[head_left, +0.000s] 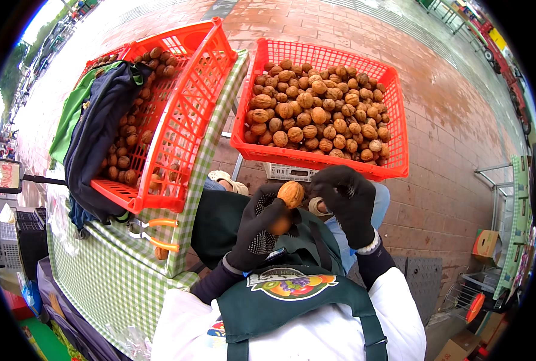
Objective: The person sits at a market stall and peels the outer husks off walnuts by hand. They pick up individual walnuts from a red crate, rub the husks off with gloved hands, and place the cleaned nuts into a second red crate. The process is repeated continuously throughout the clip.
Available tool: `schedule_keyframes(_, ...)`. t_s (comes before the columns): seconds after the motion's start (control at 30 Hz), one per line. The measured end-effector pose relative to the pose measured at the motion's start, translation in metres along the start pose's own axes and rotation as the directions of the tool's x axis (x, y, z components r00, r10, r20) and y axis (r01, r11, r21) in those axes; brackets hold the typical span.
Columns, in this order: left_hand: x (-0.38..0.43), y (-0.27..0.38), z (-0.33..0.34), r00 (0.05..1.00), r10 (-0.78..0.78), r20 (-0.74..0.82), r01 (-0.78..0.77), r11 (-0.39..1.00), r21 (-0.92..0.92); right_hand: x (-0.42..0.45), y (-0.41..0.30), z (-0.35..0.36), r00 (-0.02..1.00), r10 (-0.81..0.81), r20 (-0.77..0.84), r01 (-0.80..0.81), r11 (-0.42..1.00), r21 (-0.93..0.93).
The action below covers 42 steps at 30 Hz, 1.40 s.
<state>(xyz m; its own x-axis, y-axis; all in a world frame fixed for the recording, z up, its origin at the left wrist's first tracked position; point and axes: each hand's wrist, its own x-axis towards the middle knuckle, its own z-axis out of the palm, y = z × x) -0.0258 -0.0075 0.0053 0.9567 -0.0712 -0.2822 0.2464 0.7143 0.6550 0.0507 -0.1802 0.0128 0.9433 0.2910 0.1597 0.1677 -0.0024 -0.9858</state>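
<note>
My left hand (261, 223), in a black dotted glove, holds a walnut (291, 194) at its fingertips, and a second walnut (280, 224) lies lower in the same hand. My right hand (349, 198), also in a black glove, is raised just right of them with its fingers curled; whether it grips anything is hidden. Beyond both hands stands a red plastic crate (315, 164) filled with walnuts (318, 115). To the left, a second red crate (137, 198) holds more walnuts (123, 162). Pliers with orange handles (164, 246) lie on the checked tablecloth (128, 266), touching a single walnut (161, 253).
A dark blue garment (98, 122) and a green cloth (69, 122) drape over the left crate. A light grey crate (290, 172) sits beneath the full red one. Far right are a green-covered table (516, 225) and a cardboard box (486, 246) on the brick paving.
</note>
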Motion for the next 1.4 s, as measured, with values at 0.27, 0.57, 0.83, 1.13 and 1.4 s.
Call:
schedule_keyframes(0.27,-0.001,-0.009,0.002,0.967,0.252,-0.041,-0.232,0.934,0.272,-0.01,-0.012,0.009,0.929,-0.347,0.126,0.367,0.838,-0.403)
schedule_keyframes(0.57,-0.004,-0.01,0.002,0.963,0.262,-0.067,-0.233,0.93,0.286,-0.004,-0.007,0.016,0.91,-0.414,0.002,0.385,0.845,-0.372)
schedule_keyframes(0.83,-0.003,-0.007,-0.001,0.992,0.122,-0.007,-0.121,0.989,0.084,-0.002,-0.013,0.007,0.995,-0.097,0.028,0.098,0.995,-0.02)
schedule_keyframes(1.13,-0.004,-0.005,-0.007,0.996,0.014,0.089,-0.018,0.999,0.039,-0.003,-0.005,0.007,0.987,-0.094,0.131,0.087,0.994,0.061)
schedule_keyframes(1.4,0.0,-0.01,-0.015,0.99,-0.062,0.124,0.057,0.998,0.042,0.002,-0.006,0.005,0.985,-0.164,-0.046,0.154,0.973,-0.172)
